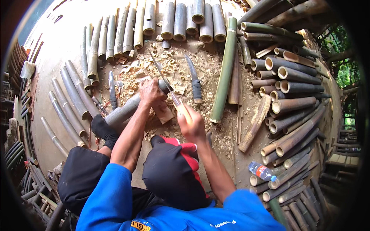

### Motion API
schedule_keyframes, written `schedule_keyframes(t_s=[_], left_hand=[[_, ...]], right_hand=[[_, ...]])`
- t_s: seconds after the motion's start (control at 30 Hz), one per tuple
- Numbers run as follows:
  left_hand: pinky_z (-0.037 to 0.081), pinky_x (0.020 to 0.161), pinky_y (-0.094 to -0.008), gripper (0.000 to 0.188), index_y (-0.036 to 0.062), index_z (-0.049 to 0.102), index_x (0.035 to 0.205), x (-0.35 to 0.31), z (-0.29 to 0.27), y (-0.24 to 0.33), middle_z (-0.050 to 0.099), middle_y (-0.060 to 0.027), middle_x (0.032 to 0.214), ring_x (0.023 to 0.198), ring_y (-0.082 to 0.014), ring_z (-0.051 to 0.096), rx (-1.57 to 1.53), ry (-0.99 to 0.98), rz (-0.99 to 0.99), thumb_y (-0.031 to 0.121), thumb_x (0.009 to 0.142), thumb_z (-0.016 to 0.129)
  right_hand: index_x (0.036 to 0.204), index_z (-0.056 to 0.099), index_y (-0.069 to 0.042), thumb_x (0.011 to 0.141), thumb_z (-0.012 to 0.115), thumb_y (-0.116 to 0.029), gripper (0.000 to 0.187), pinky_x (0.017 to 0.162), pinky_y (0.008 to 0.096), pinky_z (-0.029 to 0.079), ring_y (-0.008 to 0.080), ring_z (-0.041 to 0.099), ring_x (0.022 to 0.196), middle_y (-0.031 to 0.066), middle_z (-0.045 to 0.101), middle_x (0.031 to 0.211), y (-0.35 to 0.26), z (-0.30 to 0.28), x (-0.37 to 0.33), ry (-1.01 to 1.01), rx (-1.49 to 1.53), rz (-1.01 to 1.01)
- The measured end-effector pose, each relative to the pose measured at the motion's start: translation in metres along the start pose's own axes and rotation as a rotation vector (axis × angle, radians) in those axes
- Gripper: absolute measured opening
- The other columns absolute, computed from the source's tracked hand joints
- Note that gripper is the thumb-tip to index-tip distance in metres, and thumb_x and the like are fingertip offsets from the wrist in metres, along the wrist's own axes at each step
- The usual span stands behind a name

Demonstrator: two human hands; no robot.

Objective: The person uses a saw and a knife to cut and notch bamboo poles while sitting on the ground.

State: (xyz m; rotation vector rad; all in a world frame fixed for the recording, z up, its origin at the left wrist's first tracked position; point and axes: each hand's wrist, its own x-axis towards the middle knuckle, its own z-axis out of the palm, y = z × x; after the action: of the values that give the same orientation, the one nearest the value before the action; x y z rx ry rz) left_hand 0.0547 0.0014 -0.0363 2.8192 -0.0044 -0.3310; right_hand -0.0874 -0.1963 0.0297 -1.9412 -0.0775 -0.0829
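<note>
The bamboo pole (126,109) looks stiff, fairly light and best held near its far end, where the left hand (152,91) clasps it, the right hand (192,124) clenching a wooden-handled blade (158,68).

The left fingers (154,92) are steadying a dark bamboo pole (125,111) near its end; the right fingers (187,129) are gripping a long-bladed knife (176,101) just beside it. Pale chips (135,71) are covering the floor's (239,165) middle. Bamboo tubes (168,23) are lining its far edge; stacked poles (298,87) are crowding its right edge, a plastic bottle (262,171) lying on them.
</note>
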Motion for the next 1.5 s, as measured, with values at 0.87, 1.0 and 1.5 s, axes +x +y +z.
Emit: schedule_keyframes(t_s=[0.87, 1.0, 1.5], left_hand=[[0.048, 0.102, -0.0485, 0.057, 0.0027, 0.07, 0.1, 0.007, -0.005, 0.001, 0.076, -0.0204, 0.096, 0.102, -0.0378, 0.073, -0.088, -0.039, 0.012, 0.033, 0.055, 0.085], [0.042, 0.109, -0.0529, 0.062, 0.0046, 0.064, 0.112, 0.003, 0.025, -0.018, 0.073, -0.0184, 0.106, 0.112, -0.0338, 0.069, -0.001, 0.181, 0.094, 0.031, 0.06, 0.088], [0.041, 0.11, -0.0456, 0.051, 0.0081, 0.065, 0.106, -0.01, 0.012, -0.011, 0.071, -0.0148, 0.101, 0.109, -0.0329, 0.067, 0.016, 0.132, 0.057, 0.027, 0.061, 0.078]], right_hand=[[0.133, 0.064, 0.006, 0.101, 0.062, -0.023, 0.043, 0.075, 0.0419, 0.061, 0.037, 0.078, 0.09, 0.0259, 0.075, 0.104, 0.026, -0.028, -0.054, -0.01, -0.055, 0.044], [0.13, 0.068, -0.003, 0.099, 0.064, -0.031, 0.042, 0.073, 0.048, 0.06, 0.0441, 0.075, 0.085, 0.0254, 0.074, 0.096, 0.02, -0.006, -0.022, 0.063, -0.044, -0.07], [0.138, 0.062, 0.008, 0.097, 0.064, -0.013, 0.046, 0.079, 0.0384, 0.062, 0.031, 0.079, 0.095, 0.0239, 0.076, 0.116, -0.016, -0.071, -0.128, 0.035, -0.066, -0.1]])
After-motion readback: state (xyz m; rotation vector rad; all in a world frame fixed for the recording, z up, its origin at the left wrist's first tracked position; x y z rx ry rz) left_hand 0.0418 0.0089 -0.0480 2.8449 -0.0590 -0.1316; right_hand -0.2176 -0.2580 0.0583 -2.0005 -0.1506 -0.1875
